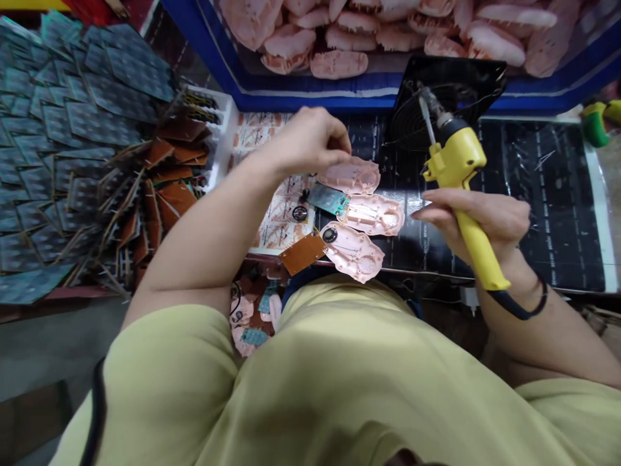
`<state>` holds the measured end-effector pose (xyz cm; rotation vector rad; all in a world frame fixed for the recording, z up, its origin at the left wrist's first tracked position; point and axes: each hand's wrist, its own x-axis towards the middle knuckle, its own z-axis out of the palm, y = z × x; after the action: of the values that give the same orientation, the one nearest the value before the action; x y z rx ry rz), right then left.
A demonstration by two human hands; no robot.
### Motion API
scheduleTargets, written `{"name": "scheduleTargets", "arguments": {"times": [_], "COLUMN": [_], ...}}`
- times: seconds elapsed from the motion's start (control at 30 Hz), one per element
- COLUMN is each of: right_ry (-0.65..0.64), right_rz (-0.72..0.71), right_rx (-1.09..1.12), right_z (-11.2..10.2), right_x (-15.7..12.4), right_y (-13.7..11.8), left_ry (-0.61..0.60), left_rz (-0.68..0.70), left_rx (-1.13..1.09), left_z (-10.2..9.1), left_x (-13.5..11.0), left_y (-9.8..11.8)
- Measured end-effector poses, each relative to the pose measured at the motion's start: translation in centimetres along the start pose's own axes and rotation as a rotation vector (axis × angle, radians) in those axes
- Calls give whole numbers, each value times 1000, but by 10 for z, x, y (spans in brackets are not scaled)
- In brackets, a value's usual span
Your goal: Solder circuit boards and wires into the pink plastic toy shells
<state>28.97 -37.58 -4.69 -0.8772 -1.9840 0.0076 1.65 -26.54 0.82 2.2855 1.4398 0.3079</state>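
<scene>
Shells of pink plastic (361, 217) are lying in a small cluster on the dark mat at the near edge of the surface (543, 194), three of them fanned out just in front of the person's body. A small green circuit board (328, 198) is resting against the middle shell, a brown board (302, 254) is lying beside the nearest one, and small round black parts are sitting just left of them.

The left hand (310, 139) is hovering over the farthest shell, its fingers pinched together; whether anything fine is caught between them is too small to tell. The right hand (480, 217) is wrapping loosely around the handle of a yellow soldering iron (458, 175), whose metal tip is pointing up and away toward a black fan (453, 87), well clear of the shells.

Judging from this, joining work at the boards is calling for a steady left pinch held close to the joint, with the forearm braced. The iron's tip would best be coming down steeply and touching only metal, since the pink plastic would likely be marking under heat. Its cord is trailing past the right wrist and could be snagging there.

Farther out, heaps of green and brown boards (87, 129) are filling the left side, and a blue bin (291, 90) of more pink shells is standing behind.
</scene>
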Motion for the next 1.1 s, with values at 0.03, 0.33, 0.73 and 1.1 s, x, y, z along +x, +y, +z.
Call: {"name": "scheduleTargets", "arguments": {"times": [0.03, 0.33, 0.73, 1.1], "right_ry": [-38, 120, 72, -47], "right_rz": [-7, 110, 232, 154], "right_rx": [-35, -182, 74, 195], "right_z": [-5, -23, 22, 21], "right_x": [-2, -13, -21, -10], "right_y": [2, 28, 40, 41], "left_ry": [-43, -187, -155, -131], "left_rz": [-26, -56, -89, -45], "left_rx": [61, 140, 167, 184], "left_z": [8, 40, 47, 47], "left_x": [5, 19, 17, 16], "left_y": [-2, -19, -15, -14]}}
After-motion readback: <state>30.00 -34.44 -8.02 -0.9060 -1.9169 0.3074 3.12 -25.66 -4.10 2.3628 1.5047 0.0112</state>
